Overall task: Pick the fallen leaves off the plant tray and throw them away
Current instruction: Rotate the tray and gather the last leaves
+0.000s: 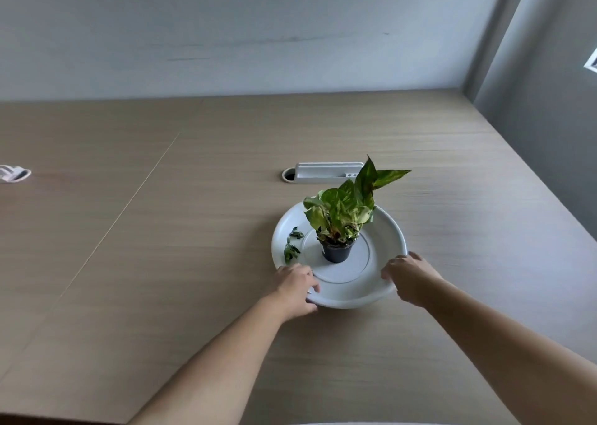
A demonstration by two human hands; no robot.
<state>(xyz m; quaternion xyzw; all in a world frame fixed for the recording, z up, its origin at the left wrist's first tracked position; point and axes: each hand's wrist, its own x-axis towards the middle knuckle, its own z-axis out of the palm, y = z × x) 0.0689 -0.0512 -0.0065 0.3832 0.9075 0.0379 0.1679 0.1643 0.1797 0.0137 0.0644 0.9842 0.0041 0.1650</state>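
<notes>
The tray (384,230) sits on the counter (161,230). A potted plant (337,230) stands in the tray's middle, fallen leaves (292,247) left of it, a cable box (326,172) behind.

head view: worn high, facing forward and down | landmark: round white plastic plant tray (386,230) lies centre-frame, near, within reach of both forearms | grey wall beyond tray | single view, nothing shared

Wooden table (193,230); white cable box (326,172); crumpled wrapper, perhaps (14,173).
</notes>
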